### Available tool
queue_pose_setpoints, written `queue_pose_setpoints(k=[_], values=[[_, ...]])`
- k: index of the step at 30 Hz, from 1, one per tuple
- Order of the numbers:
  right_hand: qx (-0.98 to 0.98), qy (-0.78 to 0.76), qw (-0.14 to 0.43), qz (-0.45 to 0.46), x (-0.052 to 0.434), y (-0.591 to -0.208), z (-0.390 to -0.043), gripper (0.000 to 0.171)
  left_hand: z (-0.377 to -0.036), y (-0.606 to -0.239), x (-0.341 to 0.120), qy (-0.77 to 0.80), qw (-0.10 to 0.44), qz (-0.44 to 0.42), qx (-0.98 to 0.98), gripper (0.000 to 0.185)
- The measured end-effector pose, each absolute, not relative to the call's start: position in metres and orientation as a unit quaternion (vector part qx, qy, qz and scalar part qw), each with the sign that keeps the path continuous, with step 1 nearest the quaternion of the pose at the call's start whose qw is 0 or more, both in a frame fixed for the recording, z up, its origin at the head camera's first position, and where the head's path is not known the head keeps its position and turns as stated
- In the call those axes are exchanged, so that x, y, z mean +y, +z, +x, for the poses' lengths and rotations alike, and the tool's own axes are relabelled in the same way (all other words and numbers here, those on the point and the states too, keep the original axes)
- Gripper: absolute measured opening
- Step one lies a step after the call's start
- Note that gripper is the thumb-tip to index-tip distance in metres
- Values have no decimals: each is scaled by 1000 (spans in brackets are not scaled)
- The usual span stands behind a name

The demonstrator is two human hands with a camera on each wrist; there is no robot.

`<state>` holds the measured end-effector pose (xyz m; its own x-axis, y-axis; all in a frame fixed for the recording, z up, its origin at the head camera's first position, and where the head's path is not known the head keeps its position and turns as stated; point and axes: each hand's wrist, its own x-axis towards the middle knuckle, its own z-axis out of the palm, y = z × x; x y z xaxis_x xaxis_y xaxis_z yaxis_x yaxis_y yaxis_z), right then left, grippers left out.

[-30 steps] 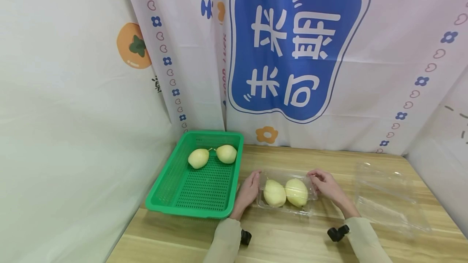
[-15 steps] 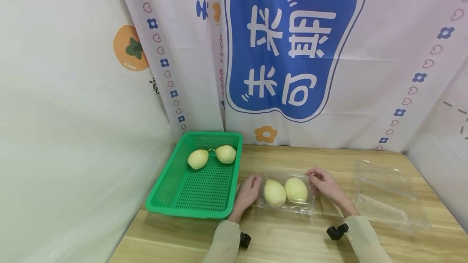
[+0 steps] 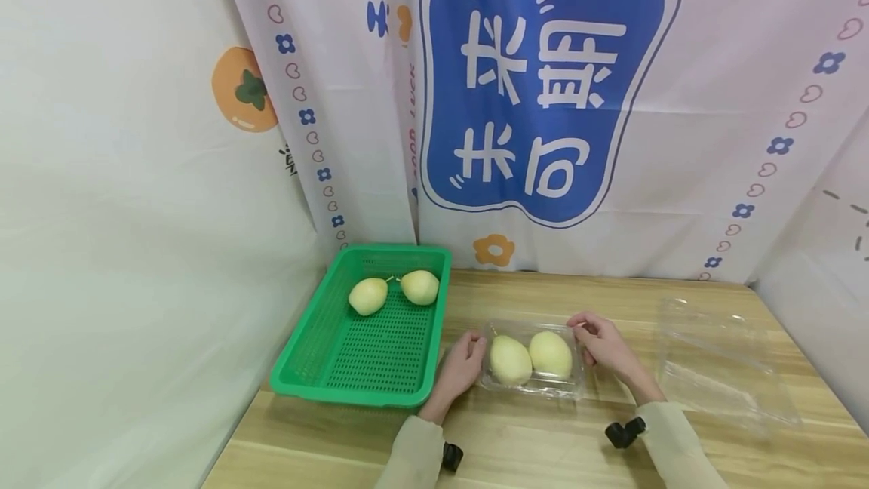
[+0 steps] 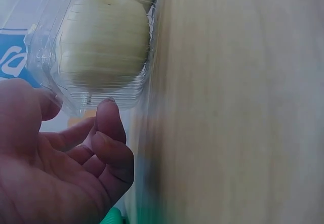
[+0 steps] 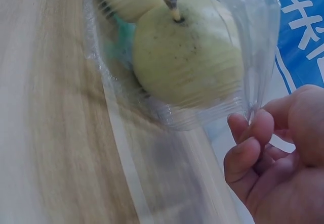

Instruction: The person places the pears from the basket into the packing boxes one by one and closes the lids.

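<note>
Two pale yellow pears (image 3: 511,360) lie side by side in a clear plastic box (image 3: 536,389) on the table. The clear lid appears to lie down over them. At the box's left end, my left hand (image 3: 462,363) has its thumb and curled index finger at the corner rim (image 4: 81,105). My right hand (image 3: 606,344) pinches the rim at the far right corner between thumb and index finger; in the right wrist view, the right hand (image 5: 273,148) has its other fingers curled. The base of the box is partly hidden by glare.
A green basket (image 3: 426,398) with two more pears (image 3: 369,296) stands at the left, close to my left forearm. On the right lies another clear plastic container (image 3: 713,368). A printed cloth (image 3: 679,240) hangs behind the wooden table (image 3: 516,444).
The lid's bright edge has come down toward the front of the box. My left hand has slid slightly nearer along the left end. My right hand stays at the right corner.
</note>
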<state>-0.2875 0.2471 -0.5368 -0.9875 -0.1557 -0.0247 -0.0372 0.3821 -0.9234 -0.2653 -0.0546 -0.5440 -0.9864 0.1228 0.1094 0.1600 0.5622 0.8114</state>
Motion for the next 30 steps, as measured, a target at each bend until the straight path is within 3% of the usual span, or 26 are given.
queue_pose_setpoints(k=[18, 30], values=[[834, -547, 61, -24, 238, -529, -287, 26, -244, -537, -56, -468, -19, -87, -879, 40], [836, -546, 62, -7, 237, -530, -288, 26, -231, -529, -60, -449, -5, -110, -887, 43]])
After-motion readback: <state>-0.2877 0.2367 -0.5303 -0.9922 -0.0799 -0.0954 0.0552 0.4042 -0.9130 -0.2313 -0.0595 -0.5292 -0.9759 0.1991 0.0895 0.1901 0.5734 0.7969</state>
